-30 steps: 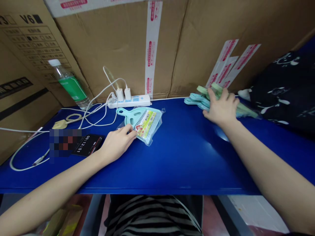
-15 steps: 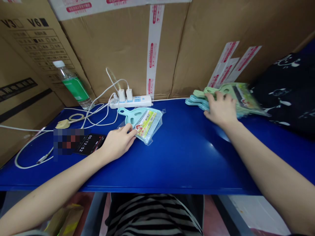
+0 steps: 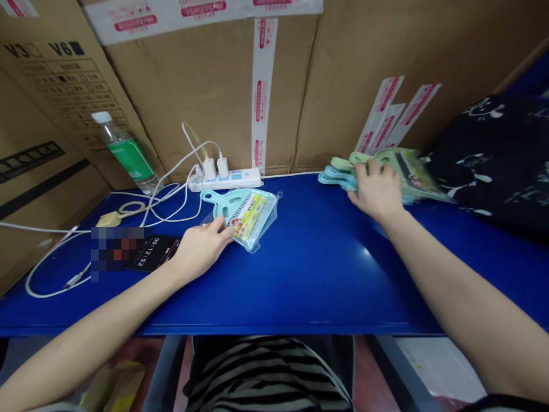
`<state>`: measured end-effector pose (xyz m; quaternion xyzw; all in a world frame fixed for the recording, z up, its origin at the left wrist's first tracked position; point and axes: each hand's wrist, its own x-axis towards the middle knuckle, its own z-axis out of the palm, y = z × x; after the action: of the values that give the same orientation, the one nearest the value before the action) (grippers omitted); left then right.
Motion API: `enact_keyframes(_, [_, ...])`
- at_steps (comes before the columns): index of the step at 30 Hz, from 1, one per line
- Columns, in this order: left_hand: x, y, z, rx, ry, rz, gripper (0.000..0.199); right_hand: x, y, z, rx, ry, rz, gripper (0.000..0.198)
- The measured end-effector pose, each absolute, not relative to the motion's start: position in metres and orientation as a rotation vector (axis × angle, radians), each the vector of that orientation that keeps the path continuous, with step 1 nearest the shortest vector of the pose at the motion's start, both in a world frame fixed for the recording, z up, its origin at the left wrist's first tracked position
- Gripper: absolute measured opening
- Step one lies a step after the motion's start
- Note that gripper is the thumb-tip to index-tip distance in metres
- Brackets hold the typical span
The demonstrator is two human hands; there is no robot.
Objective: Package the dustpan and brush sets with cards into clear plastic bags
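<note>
My left grip (image 3: pixel 201 246) has its fingers bent at the near-left edge of the blue packet (image 3: pixel 253 214), which lies on the left half of the desk (image 3: pixel 278 286), label up, its handle pointing left and far. Fingertips touch the clear wrap there, but I cannot tell whether I am pinching it or just resting on it. My right grip (image 3: pixel 380 189) lies spread, palm down, over the stack at the far right: green packets (image 3: pixel 414 171) on top, with blue handles (image 3: pixel 337 177) poking out to the left. My fingertips curl out of sight there, so I cannot tell how firmly they hold, if at all.

On the right, I would do best to press the top packets evenly and feel for firm plastic, because the loose wrap could slide and fan the stack. The dark patterned cloth (image 3: pixel 484 160) is right beside it, so I should keep the wrap ends from catching. On the left, a light touch should be enough to steady the packet, keeping its handle off the power strip (image 3: pixel 240 177) just beyond and my wrist off the phone (image 3: pixel 156 252).
</note>
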<state>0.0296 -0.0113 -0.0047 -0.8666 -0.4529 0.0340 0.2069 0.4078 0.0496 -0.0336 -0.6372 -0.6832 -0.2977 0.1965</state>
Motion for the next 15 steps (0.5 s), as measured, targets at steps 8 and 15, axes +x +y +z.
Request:
enact_keyframes(8, [0.028, -0.012, -0.002, -2.378, -1.266, 0.178, 0.022, 0.387, 0.043, -0.025, -1.715, -1.988, -0.922, 0.040])
enact_keyframes(15, [0.022, -0.011, 0.000, -2.363, -1.333, 0.246, 0.026, 0.338, 0.016, -0.018, -1.619, -2.183, -1.042, 0.039])
